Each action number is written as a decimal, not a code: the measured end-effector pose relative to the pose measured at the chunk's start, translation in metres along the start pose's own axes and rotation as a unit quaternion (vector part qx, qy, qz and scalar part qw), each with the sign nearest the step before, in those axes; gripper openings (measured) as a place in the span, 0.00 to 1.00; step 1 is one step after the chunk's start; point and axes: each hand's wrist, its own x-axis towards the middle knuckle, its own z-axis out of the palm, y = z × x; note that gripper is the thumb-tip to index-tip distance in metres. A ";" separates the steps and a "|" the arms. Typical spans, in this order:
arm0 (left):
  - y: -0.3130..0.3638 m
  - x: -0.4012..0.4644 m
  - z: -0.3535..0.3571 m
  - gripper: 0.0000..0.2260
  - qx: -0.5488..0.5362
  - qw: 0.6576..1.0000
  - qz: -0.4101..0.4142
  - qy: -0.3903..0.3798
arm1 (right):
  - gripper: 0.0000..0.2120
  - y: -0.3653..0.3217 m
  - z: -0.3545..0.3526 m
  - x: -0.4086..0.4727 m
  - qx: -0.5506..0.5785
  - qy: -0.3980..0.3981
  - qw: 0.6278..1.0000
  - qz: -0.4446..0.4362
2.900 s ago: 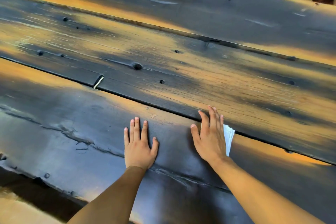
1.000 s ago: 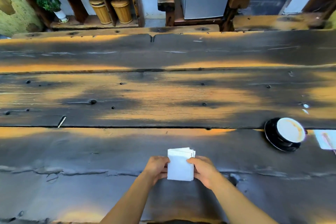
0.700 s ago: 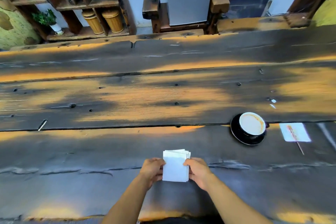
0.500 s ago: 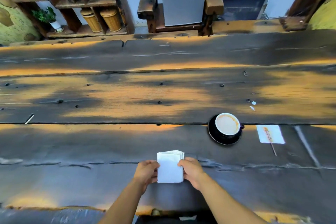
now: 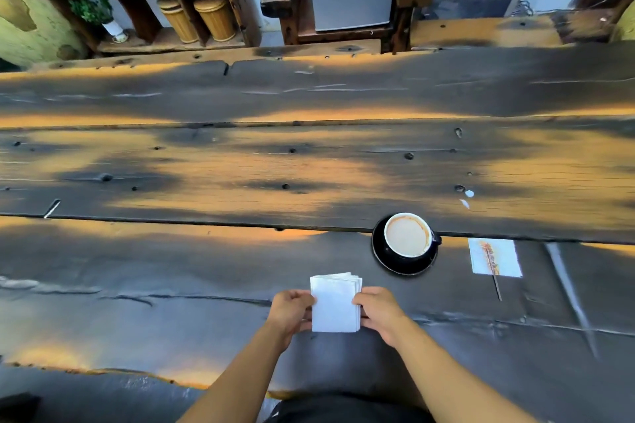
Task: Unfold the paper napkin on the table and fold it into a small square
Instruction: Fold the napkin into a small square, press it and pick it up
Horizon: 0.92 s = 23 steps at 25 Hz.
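Dark plank worktop [image 5: 206,268]: near its front edge, left hand [image 5: 292,311] and right hand [image 5: 379,311] pinch the folded napkin [image 5: 335,304] by its sides, a coffee cup [image 5: 407,235] farther right.

Bare table [image 5: 171,285] to my left and straight ahead, planks open all the way to the far edge. To the right of my right hand [image 5: 379,314]: black cup [image 5: 407,239] on a saucer [image 5: 388,261], near, just ahead-right of the folded napkin [image 5: 335,304] I hold with both hands. Further right a small paper card [image 5: 494,256] with a thin stick [image 5: 496,287] lying flat, well apart from the cup. My left hand [image 5: 292,312] has open wood beside it. Near edge below my arms also free.
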 end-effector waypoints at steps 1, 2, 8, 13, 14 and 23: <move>0.006 0.006 0.002 0.08 0.006 1.000 0.001 0.001 | 0.10 -0.004 -0.001 0.005 -0.004 0.006 1.000 -0.003; 0.013 0.013 0.004 0.07 0.013 1.000 0.002 0.003 | 0.09 -0.009 -0.002 0.010 -0.008 0.016 1.000 -0.006; 0.063 0.059 0.021 0.04 0.042 0.999 0.017 0.026 | 0.14 -0.051 0.008 0.048 -0.086 0.100 0.990 -0.045; 0.091 0.114 0.024 0.05 0.089 0.994 0.028 0.053 | 0.09 -0.089 0.023 0.080 -0.199 0.146 0.966 -0.080; 0.092 0.124 0.023 0.06 0.101 0.993 0.032 0.055 | 0.11 -0.092 0.025 0.086 -0.219 0.153 0.960 -0.087; 0.089 0.148 0.018 0.05 0.144 0.986 0.058 0.059 | 0.17 -0.094 0.040 0.089 -0.301 0.190 0.927 -0.116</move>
